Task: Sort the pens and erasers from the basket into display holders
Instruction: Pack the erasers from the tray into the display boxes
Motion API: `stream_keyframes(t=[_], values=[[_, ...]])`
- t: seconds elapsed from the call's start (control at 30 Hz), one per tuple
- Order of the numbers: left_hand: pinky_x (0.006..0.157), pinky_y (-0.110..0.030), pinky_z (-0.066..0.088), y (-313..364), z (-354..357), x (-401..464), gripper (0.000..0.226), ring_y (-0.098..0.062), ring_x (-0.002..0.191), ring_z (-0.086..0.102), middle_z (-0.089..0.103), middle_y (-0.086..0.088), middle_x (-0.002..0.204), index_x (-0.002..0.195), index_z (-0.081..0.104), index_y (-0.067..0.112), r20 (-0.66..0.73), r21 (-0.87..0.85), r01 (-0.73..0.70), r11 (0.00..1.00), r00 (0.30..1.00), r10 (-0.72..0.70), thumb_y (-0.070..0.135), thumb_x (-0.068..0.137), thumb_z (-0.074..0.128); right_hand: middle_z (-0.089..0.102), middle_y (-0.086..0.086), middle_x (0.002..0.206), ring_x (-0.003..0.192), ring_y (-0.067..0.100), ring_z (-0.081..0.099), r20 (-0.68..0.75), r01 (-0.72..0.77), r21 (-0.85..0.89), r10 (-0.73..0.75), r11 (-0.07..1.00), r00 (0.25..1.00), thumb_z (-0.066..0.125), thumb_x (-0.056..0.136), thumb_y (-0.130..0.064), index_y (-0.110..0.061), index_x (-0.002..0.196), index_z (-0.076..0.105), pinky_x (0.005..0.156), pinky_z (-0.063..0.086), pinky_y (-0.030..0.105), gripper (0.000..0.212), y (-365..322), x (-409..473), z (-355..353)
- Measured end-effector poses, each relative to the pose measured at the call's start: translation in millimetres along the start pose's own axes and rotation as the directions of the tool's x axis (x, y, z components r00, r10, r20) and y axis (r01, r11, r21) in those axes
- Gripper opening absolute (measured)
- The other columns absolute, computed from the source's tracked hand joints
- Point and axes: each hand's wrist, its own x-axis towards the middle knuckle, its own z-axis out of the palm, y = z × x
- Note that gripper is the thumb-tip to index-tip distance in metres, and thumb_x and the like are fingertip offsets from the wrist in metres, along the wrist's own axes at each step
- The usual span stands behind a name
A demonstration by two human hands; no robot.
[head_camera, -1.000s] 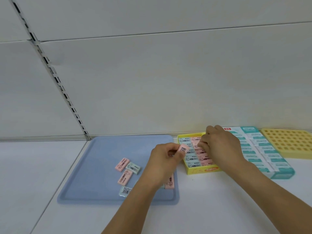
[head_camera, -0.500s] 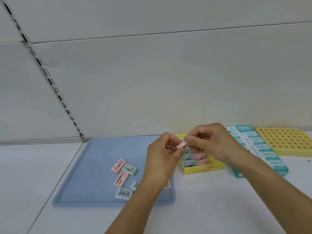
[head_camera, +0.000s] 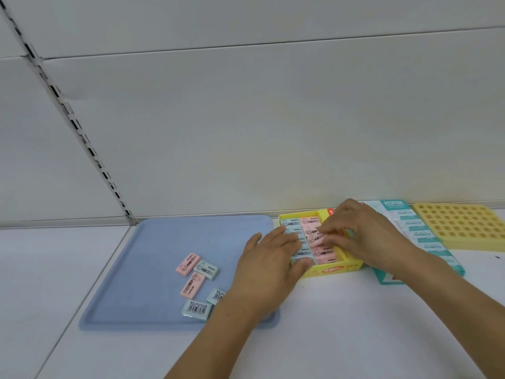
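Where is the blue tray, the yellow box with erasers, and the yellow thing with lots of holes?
blue tray [head_camera: 153, 258]: head view, bare part of its floor.
yellow eraser box [head_camera: 332, 270]: head view, its front wall.
yellow holder with holes [head_camera: 464, 225]: head view, its gridded top.

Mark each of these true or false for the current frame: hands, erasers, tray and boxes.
1. Five loose erasers lie on the blue tray. True: two pink and three pale green.
2. The left hand grips a pen. False: it rests flat with straight fingers at the yellow box's left edge, holding nothing.
3. The right hand is over the yellow box, its fingers on a pink eraser. True.
4. The yellow box holds only pink erasers. False: one column is pale green, one pink.
5. The yellow grid holder stands left of the tray. False: it is at the far right, beyond the teal box.
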Motion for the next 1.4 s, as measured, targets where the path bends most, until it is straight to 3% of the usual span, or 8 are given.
stream_keyframes(t=[0.23, 0.53, 0.67, 0.8, 0.9, 1.0, 1.17, 1.4], values=[[0.119, -0.035, 0.009, 2, 0, -1, 0.087, -0.002, 0.147, 0.013, 0.036, 0.015, 0.153, 0.143, 0.045, 0.028, 0.008, -0.027, 0.013, 1.000, 1.000, -0.013, 0.070, 0.077, 0.006, 0.066, -0.018, 0.091, 0.098, 0.002, 0.048, 0.042, -0.002, -0.058, 0.004, 0.998, 0.999, 0.076, 0.081, -0.028, -0.028, 0.092, 0.077, 0.080, 0.048, 0.034, 0.011, 1, 6, 2], [0.120, -0.034, 0.006, -4, -8, -5, 0.052, 0.001, 0.147, 0.006, 0.025, 0.016, 0.158, 0.147, 0.038, 0.027, 0.058, -0.139, -0.021, 0.990, 0.998, 0.030, 0.049, 0.100, 0.038, 0.046, -0.019, 0.100, 0.099, 0.003, 0.043, 0.109, -0.037, -0.226, 0.063, 0.974, 0.992, 0.068, 0.085, -0.040, -0.034, 0.088, 0.074, 0.067, 0.042, 0.029, 0.010, -5, 9, 10], [0.112, -0.009, 0.013, -41, -40, -30, 0.041, 0.008, 0.139, 0.022, 0.039, 0.020, 0.148, 0.139, 0.050, 0.028, -0.210, -0.409, -0.014, 0.913, 0.974, -0.079, 0.036, 0.099, 0.049, 0.048, -0.019, 0.099, 0.097, 0.006, 0.042, 0.091, -0.034, -0.232, 0.056, 0.972, 0.994, 0.063, 0.089, -0.041, -0.036, 0.093, 0.075, 0.067, 0.038, 0.029, 0.013, -7, 6, 10], [0.092, 0.001, 0.028, -76, -63, -63, 0.025, 0.005, 0.118, 0.047, 0.058, 0.021, 0.118, 0.118, 0.066, 0.034, -0.171, -0.336, 0.147, 0.930, 0.962, -0.214, 0.030, 0.096, 0.057, 0.057, -0.010, 0.095, 0.093, 0.013, 0.049, -0.034, 0.060, -0.024, -0.061, 0.998, 0.998, 0.069, 0.086, -0.031, -0.029, 0.095, 0.076, 0.076, 0.044, 0.036, 0.011, -42, 7, 18], [0.096, -0.017, 0.038, -75, -60, -73, 0.021, 0.000, 0.109, 0.052, 0.056, 0.023, 0.101, 0.112, 0.070, 0.031, -0.073, -0.261, 0.172, 0.950, 0.978, -0.197, 0.029, 0.092, 0.063, 0.055, -0.013, 0.085, 0.088, 0.011, 0.048, 0.162, 0.224, 0.005, -0.221, 0.975, 0.962, 0.070, 0.084, -0.039, -0.031, 0.085, 0.074, 0.076, 0.042, 0.033, 0.009, -75, 12, 26], [0.094, -0.034, 0.040, -66, -51, -73, 0.014, -0.002, 0.097, 0.050, 0.063, 0.019, 0.092, 0.099, 0.072, 0.034, -0.085, -0.194, 0.117, 0.974, 0.987, -0.135, 0.038, 0.086, 0.069, 0.050, -0.014, 0.081, 0.086, 0.007, 0.047, 0.340, 0.231, -0.127, -0.176, 0.965, 0.924, 0.065, 0.076, -0.056, -0.032, 0.083, 0.066, 0.071, 0.034, 0.028, 0.025, -95, 11, 28], [0.099, -0.032, 0.032, -65, -48, -68, 0.029, -0.008, 0.112, 0.046, 0.056, 0.015, 0.118, 0.121, 0.060, 0.036, -0.095, -0.004, 0.157, 0.988, 0.983, -0.156, 0.032, 0.092, 0.057, 0.051, -0.014, 0.099, 0.095, 0.010, 0.043, 0.465, 0.252, -0.236, -0.118, 0.939, 0.877, 0.064, 0.079, -0.057, -0.033, 0.112, 0.061, 0.076, 0.034, 0.030, 0.041, -106, 8, 29], [0.096, -0.032, 0.035, -92, -66, -65, 0.040, -0.015, 0.119, 0.041, 0.057, 0.012, 0.123, 0.133, 0.052, 0.036, 0.045, 0.156, 0.207, 0.966, 0.975, -0.216, 0.017, 0.097, 0.047, 0.052, -0.006, 0.100, 0.094, 0.014, 0.045, 0.478, 0.144, -0.192, -0.036, 0.971, 0.877, 0.069, 0.080, -0.045, -0.024, 0.108, 0.057, 0.078, 0.045, 0.035, 0.037, -113, 17, 41]])
